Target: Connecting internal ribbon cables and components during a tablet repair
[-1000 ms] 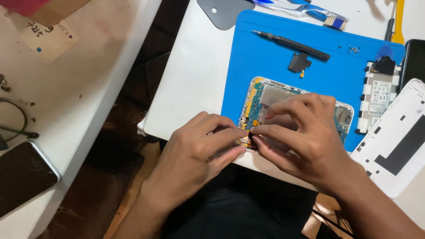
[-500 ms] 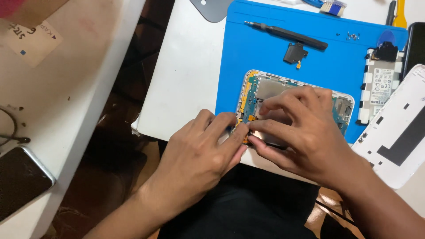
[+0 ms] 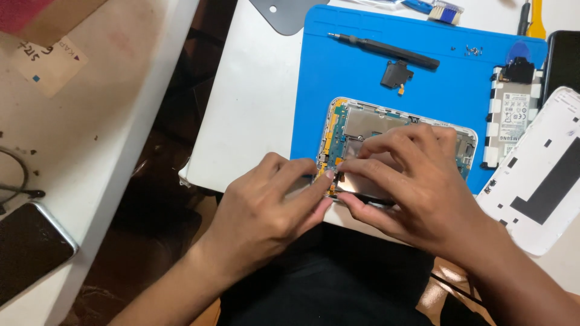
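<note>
From the head view, your left hand (image 3: pixel 266 211) and right hand (image 3: pixel 417 187) meet over the opened white-framed tablet with its bare circuit board (image 3: pixel 362 124), which lies at the near edge of the blue rubber work mat (image 3: pixel 338 66) on the white bench (image 3: pixel 254 96). Your left fingers (image 3: pixel 317 181) pinch at the board's near left corner; your right fingers (image 3: pixel 386 145) press flat on it. On the mat beyond the tablet lie a black screwdriver (image 3: pixel 386 51) and a small black part (image 3: pixel 396 75). Off the mat's right edge rests the white back cover (image 3: pixel 538 175).

Your left hand (image 3: pixel 266 205) and right hand (image 3: pixel 417 187) meet palm-down, fingertips nearly touching at centre; fingers curled, thumbs tucked underneath, both forearms entering from the lower edge.
</note>
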